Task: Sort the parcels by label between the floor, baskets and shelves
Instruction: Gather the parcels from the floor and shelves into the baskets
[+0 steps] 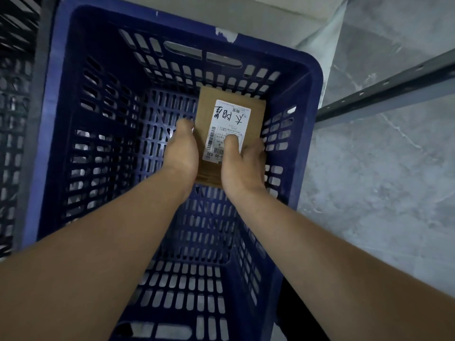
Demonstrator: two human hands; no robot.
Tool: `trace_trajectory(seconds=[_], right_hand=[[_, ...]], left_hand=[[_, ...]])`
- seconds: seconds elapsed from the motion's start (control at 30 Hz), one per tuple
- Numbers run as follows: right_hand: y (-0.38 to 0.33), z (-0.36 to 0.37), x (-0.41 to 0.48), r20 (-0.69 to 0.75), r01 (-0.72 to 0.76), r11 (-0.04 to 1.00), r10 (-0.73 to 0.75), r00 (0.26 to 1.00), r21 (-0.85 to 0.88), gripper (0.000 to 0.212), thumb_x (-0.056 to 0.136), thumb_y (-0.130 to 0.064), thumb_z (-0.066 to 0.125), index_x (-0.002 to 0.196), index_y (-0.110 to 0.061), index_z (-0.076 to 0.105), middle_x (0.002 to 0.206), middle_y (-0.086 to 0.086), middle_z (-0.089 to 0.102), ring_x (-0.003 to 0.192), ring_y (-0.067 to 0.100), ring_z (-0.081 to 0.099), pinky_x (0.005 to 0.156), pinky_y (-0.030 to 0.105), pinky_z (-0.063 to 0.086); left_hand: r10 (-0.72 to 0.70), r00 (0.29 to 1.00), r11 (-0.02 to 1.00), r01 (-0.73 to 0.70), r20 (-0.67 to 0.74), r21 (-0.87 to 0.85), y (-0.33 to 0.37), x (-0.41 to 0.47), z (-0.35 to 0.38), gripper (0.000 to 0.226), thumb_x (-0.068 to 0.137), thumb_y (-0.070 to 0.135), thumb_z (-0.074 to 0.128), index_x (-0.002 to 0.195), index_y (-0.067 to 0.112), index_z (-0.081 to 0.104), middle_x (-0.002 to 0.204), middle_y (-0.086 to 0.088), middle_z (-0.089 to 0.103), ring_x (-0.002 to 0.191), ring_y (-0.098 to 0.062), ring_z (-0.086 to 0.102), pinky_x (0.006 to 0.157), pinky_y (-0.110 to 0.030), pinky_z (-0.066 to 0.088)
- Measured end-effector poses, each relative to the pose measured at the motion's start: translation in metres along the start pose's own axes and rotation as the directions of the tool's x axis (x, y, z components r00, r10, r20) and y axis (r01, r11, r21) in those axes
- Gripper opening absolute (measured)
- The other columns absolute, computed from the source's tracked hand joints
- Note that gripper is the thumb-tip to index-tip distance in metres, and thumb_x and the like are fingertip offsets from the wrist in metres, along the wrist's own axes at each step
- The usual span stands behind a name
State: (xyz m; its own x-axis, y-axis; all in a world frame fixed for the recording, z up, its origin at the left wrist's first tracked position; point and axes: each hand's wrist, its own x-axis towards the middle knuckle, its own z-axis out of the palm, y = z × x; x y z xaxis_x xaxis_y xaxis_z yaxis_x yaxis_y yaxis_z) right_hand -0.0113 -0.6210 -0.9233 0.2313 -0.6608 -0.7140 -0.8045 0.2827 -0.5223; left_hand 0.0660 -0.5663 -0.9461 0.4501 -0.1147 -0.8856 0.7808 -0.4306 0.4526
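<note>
A small brown cardboard parcel (253, 114) with a white shipping label (226, 124), handwritten in black, lies deep inside a blue slotted plastic basket (312, 89). My left hand (183, 148) grips the parcel's left edge, fingers curled under it. My right hand (245, 163) holds the right edge, with the thumb pressed on the label's lower part. Both forearms reach down into the basket. Whether the parcel touches the basket's floor is hidden by my hands.
Another dark slotted basket (14, 94) stands close on the left. A grey marbled floor (381, 180) spreads to the right, crossed by a dark perforated metal shelf rail (384, 89). A pale wall base (283, 13) runs along the top.
</note>
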Motion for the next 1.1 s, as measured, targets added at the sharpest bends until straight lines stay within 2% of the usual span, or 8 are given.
trace_trajectory(seconds=[0.2,0.37,0.5,0.57,0.7,0.93,1.03,1.1], right_hand=[[-0.024,-0.008,-0.031,-0.003,0.041,0.997,-0.041,0.999,0.059,0.118,0.066,-0.08,0.025,0.165,-0.018,0.035,0.157,0.008,0.052,0.139,0.032,0.052,0.119,0.056,0.041],[-0.061,-0.032,-0.079,0.014,0.018,0.99,-0.02,1.0,0.14,0.109,0.069,-0.082,0.024,0.166,-0.035,0.032,0.163,0.0,0.052,0.143,0.03,0.054,0.12,0.057,0.041],[-0.1,-0.064,-0.132,0.022,0.022,0.981,-0.027,0.999,0.192,0.092,0.065,-0.079,0.028,0.145,-0.042,0.054,0.139,-0.005,0.066,0.124,0.022,0.064,0.112,0.05,0.051],[-0.12,-0.08,-0.161,0.06,0.004,0.984,-0.015,0.998,0.177,0.079,0.064,-0.078,0.028,0.125,-0.041,0.063,0.131,-0.004,0.069,0.117,0.022,0.066,0.11,0.049,0.052],[-0.162,-0.106,-0.217,0.119,0.019,0.989,-0.037,0.992,0.149,0.069,0.064,-0.076,0.029,0.112,-0.033,0.054,0.131,-0.003,0.068,0.128,0.03,0.065,0.116,0.061,0.048],[-0.247,-0.164,-0.338,0.147,0.192,0.973,-0.21,0.967,0.126,0.043,0.112,-0.051,0.033,0.111,-0.017,0.059,0.088,-0.003,0.058,0.084,0.017,0.055,0.083,0.039,0.046],[-0.282,-0.182,-0.39,0.117,0.21,0.96,-0.233,0.965,0.185,0.051,0.113,-0.051,0.033,0.127,-0.009,0.057,0.115,0.001,0.065,0.1,0.024,0.058,0.108,0.051,0.05],[-0.307,-0.197,-0.426,0.074,0.236,0.953,-0.254,0.964,0.191,0.049,0.113,-0.049,0.032,0.125,-0.01,0.059,0.106,-0.001,0.059,0.109,0.023,0.054,0.112,0.052,0.048]], left_hand=[[0.043,0.999,0.998,-0.044,0.033,0.033,0.014,-0.046,-0.013,0.044,0.099,0.049,0.037,0.08,0.032,0.073,0.074,0.011,0.077,0.092,-0.017,0.073,0.089,-0.044,0.056],[0.102,0.991,0.982,-0.115,0.09,0.147,0.063,-0.123,-0.029,0.039,0.106,0.043,0.03,0.079,0.033,0.057,0.039,0.027,0.054,0.036,0.013,0.052,0.062,-0.027,0.037],[0.131,0.982,0.975,-0.152,0.134,0.162,0.094,-0.189,-0.047,0.034,0.106,0.046,0.03,0.085,0.036,0.055,0.038,0.026,0.054,0.031,0.011,0.049,0.047,-0.021,0.045],[0.138,0.976,0.97,-0.167,0.166,0.176,0.107,-0.215,-0.057,0.032,0.105,0.049,0.031,0.091,0.037,0.057,0.049,0.025,0.061,0.043,0.01,0.058,0.053,-0.023,0.045],[0.153,0.969,0.961,-0.192,0.196,0.199,0.138,-0.272,-0.085,0.043,0.1,0.061,0.029,0.134,0.049,0.053,0.143,0.01,0.051,0.12,-0.016,0.047,0.097,-0.048,0.042],[0.272,0.937,0.939,-0.308,0.219,0.154,0.213,-0.401,-0.133,0.036,0.098,0.061,0.032,0.125,0.049,0.052,0.134,0.005,0.051,0.118,-0.02,0.046,0.101,-0.054,0.039],[0.317,0.927,0.934,-0.342,0.199,0.104,0.243,-0.454,-0.153,0.055,0.095,0.063,0.035,0.143,0.041,0.049,0.149,-0.002,0.045,0.137,-0.028,0.04,0.107,-0.058,0.037],[0.364,0.908,0.92,-0.385,0.207,0.073,0.262,-0.492,-0.164,0.056,0.097,0.061,0.033,0.148,0.042,0.045,0.156,-0.003,0.039,0.145,-0.029,0.032,0.109,-0.058,0.033]])
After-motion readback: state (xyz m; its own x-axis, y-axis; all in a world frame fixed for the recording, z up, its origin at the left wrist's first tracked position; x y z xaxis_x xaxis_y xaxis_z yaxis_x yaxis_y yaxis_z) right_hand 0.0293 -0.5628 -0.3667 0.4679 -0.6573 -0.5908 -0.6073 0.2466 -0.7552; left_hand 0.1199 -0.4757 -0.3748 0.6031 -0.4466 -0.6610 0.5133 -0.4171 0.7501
